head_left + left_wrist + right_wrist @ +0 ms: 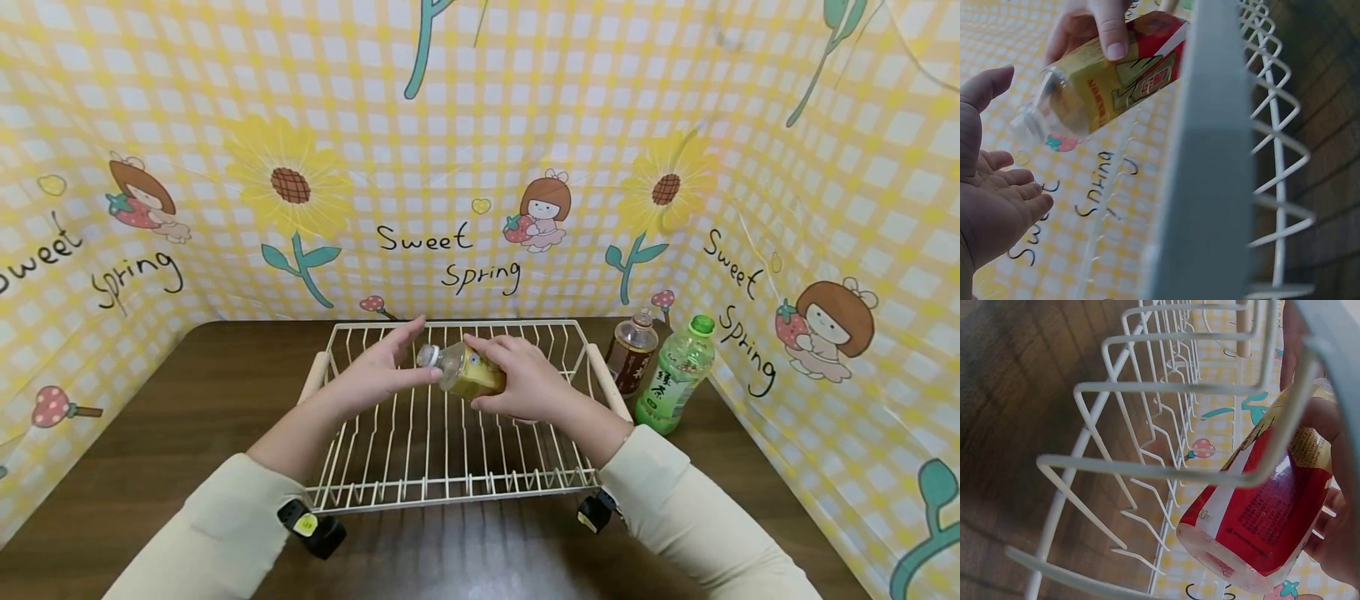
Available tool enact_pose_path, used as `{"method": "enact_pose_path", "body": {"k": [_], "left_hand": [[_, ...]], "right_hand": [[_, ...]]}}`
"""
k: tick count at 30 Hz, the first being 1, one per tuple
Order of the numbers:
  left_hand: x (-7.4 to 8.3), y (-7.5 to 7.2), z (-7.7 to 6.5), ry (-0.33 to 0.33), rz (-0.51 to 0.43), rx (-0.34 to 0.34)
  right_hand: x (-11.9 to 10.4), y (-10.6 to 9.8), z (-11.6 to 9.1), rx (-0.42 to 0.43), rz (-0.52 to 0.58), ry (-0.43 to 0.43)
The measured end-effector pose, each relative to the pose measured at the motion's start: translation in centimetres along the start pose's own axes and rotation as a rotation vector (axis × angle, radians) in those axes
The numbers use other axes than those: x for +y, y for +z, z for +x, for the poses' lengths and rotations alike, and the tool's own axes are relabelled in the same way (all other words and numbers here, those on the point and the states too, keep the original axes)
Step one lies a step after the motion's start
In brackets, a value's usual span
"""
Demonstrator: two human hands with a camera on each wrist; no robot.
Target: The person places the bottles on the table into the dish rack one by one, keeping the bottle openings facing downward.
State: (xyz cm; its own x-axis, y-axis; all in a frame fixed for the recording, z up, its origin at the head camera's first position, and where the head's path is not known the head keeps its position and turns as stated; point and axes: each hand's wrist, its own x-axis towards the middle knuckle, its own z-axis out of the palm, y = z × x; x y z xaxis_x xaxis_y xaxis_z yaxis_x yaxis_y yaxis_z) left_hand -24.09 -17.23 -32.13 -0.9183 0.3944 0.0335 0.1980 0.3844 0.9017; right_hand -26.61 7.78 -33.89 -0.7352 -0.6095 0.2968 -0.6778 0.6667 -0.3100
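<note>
A plastic bottle [471, 372] with a yellow and red label lies tilted above a white wire dish rack [427, 442], its neck pointing left. My right hand [528, 379] grips it round the label; the left wrist view shows that thumb on the yellow part of the bottle [1107, 87]. In the right wrist view the clear base of the bottle [1241, 531] faces the camera. My left hand [382, 367] is spread beside the neck, its fingers extended. The left wrist view shows this hand [1004, 194] with its palm towards the neck and apart from it.
A brown-labelled bottle [632, 354] and a green bottle [677, 375] stand to the right of the rack. Wooden side handles [609, 379] edge the rack. It stands on a dark wooden table [187, 400], with yellow checked cloth [465, 150] behind and at both sides.
</note>
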Motion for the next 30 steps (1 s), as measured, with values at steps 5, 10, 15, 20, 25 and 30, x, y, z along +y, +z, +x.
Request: {"method": "enact_pose_path", "body": {"k": [5,10,15,20,25,30], "left_hand": [[-0.6,0.8,0.8,0.01,0.004,-0.03],[-0.8,1.2,1.0,-0.005,0.035,-0.042],[-1.0,1.4,0.9,-0.006,0.076,-0.038],[-1.3,1.5,1.0,0.002,0.117,-0.014],[-1.4,1.6,1.0,0.008,0.143,-0.006],[-1.4,1.6,0.9,0.003,0.142,0.015]], "right_hand": [[-0.3,0.5,0.1,-0.024,-0.011,-0.035],[-0.7,0.6,0.2,-0.035,-0.028,-0.065],[-0.9,0.6,0.3,-0.066,-0.034,-0.068],[-1.2,0.4,0.3,-0.086,-0.045,-0.069],[-1.3,0.4,0.3,-0.086,-0.059,-0.075],[-1.3,0.5,0.3,-0.083,-0.041,-0.078]]}}
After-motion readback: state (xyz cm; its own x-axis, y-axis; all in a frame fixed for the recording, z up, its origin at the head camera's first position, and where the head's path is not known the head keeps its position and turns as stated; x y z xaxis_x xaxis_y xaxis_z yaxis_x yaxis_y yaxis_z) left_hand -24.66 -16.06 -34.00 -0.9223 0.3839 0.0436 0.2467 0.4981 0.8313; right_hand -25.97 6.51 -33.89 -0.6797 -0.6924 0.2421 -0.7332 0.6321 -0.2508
